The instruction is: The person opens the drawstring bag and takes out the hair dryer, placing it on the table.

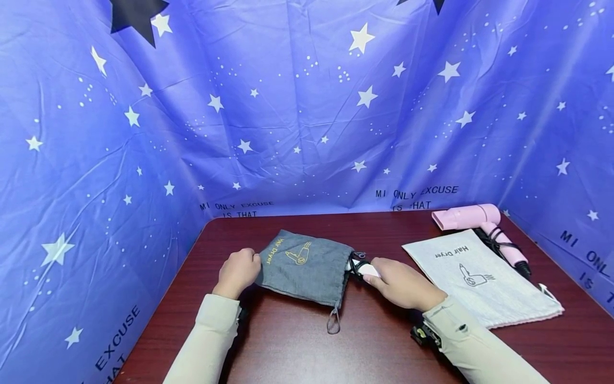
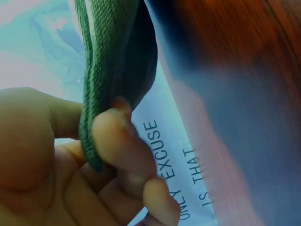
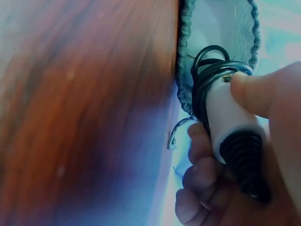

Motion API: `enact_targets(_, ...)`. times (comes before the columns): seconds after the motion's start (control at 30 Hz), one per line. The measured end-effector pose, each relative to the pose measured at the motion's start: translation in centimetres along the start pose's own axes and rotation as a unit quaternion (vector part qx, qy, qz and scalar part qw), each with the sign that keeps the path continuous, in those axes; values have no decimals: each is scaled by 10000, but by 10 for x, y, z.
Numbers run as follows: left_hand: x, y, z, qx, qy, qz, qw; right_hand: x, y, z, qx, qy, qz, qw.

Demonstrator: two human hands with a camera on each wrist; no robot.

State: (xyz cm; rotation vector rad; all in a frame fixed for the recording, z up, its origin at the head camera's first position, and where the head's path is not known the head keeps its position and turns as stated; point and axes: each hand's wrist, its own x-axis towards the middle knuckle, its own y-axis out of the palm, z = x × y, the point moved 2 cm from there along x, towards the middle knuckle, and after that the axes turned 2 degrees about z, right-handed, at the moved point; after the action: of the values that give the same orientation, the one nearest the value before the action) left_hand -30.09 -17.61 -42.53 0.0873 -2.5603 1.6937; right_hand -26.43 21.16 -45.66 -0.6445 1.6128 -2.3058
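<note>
A grey drawstring bag (image 1: 307, 272) with a yellow hair dryer print is held up over the table between both hands. My left hand (image 1: 238, 272) pinches its closed end; in the left wrist view the thumb and fingers nip the cloth edge (image 2: 89, 117). My right hand (image 1: 405, 280) grips the white handle of a hair dryer (image 3: 230, 108), whose black cord is wound around it. The dryer's head is inside the bag, seen through the open mouth in the right wrist view. A drawstring loop (image 1: 333, 321) dangles from the bag's near corner.
To the right lies a white drawstring bag (image 1: 494, 298) with a hair dryer print. Behind it rests a pink hair dryer (image 1: 467, 216) with its cord wrapped round the handle. A blue star-patterned curtain (image 1: 297, 117) encloses the dark red table (image 1: 288, 352) on the back and sides.
</note>
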Motion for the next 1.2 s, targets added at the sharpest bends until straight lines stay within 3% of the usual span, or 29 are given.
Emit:
enact_targets(0.2, -2, 8, 3, -392, -134, 799, 9959, 0, 0, -2, 69, 61, 116, 9999)
enact_targets(0.37, -1, 16, 4, -603, 15, 1217, 9907, -1, -1, -5, 181, 22, 314, 9993)
enact_targets(0.47, 0, 18, 4, -621, 194, 1272, 9897, -1, 1, -7, 249, 25, 404, 9989)
enact_targets(0.6, 1, 20, 5, -751, 208, 1275, 9888, -1, 3, -9, 464, 46, 476, 9978)
enact_targets(0.93, 2, 26, 10, -1087, 419, 1579, 9806, 0, 5, -8, 720, 475, 677, 9940)
enact_targets(1.2, 3, 26, 12, -1044, 535, 1525, 9813, -1, 3, -7, 603, 49, 622, 9962)
